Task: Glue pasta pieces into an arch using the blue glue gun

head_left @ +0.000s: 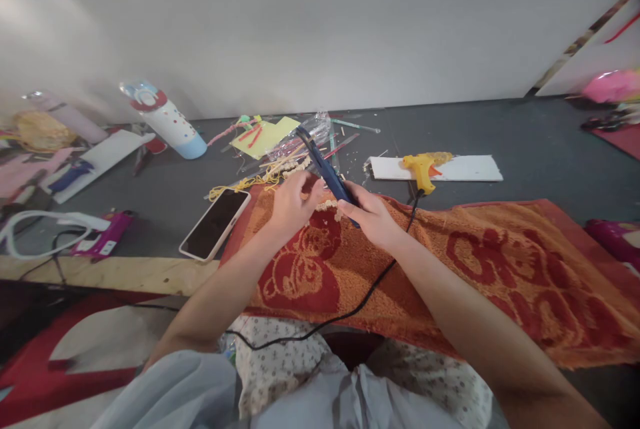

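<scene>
Minding, nearest, the black cord [370,292], draped from the lap [275,369] across the orange-and-red towel [360,259] and close past the right hand [375,219]: with a careless sweep of that arm, easily snagged, and then likely to drag the yellow glue gun [425,179] off its white board [470,169]. Worth watching next for a slip of the dark blue smartphone [327,172], raised above the towel's far edge and grasped by the right hand around its near end only, with much of its length jutting past the fingers; if tipped out of that grip, liable to drop onto the pale beaded strand [327,205] just below and disturb or crush its beads. Not much extra support to count on from the left hand [293,202], partly curled at the smartphone's left side; impossible to tell whether touching it or pinching anything. Slanting along its long axis from near right, at the right palm, to far left, with the far end aimed away from the body. Showing mainly a narrow edge, so hard to judge for screen direction. Pointing roughly over the tabletop [475,122] toward yellow paper [273,136] and crumpled clear plastic wrap [317,124], with the pale wall [350,36] beyond.
</scene>
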{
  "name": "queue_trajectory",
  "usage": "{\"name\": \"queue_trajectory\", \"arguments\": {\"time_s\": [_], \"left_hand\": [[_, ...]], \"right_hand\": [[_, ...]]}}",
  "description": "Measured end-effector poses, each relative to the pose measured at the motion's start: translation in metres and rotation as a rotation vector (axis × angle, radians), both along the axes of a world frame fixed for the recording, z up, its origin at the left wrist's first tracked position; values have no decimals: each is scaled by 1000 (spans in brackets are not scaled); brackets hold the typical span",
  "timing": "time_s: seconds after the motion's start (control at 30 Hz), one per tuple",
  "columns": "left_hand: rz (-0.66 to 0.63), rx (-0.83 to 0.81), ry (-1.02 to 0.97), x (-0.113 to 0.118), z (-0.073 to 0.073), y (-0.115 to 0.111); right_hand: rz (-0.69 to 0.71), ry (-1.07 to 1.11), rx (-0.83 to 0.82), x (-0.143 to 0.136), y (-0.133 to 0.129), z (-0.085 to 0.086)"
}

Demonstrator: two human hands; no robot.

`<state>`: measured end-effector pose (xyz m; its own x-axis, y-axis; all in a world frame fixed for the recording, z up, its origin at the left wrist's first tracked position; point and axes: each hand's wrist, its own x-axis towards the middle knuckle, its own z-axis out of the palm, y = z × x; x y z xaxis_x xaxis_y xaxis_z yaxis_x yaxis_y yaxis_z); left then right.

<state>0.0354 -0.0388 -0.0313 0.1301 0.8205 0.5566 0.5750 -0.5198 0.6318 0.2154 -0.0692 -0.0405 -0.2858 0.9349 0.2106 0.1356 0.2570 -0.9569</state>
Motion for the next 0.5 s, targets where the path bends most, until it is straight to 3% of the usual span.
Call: {"name": "queue_trajectory", "arguments": {"time_s": [0.1,0.17,0.33,0.5], "left_hand": [[211,288,193,-11,4,7],[292,347,249,-17,5,12],[285,127,347,-28,3,20],[293,42,273,-22,9,16]], "right_hand": [[-15,-35,-20,2,0,2],[-1,-37,-31,2,-1,3],[41,-30,-40,1,-3,3],[48,-139,22,0,-4,2]]}}
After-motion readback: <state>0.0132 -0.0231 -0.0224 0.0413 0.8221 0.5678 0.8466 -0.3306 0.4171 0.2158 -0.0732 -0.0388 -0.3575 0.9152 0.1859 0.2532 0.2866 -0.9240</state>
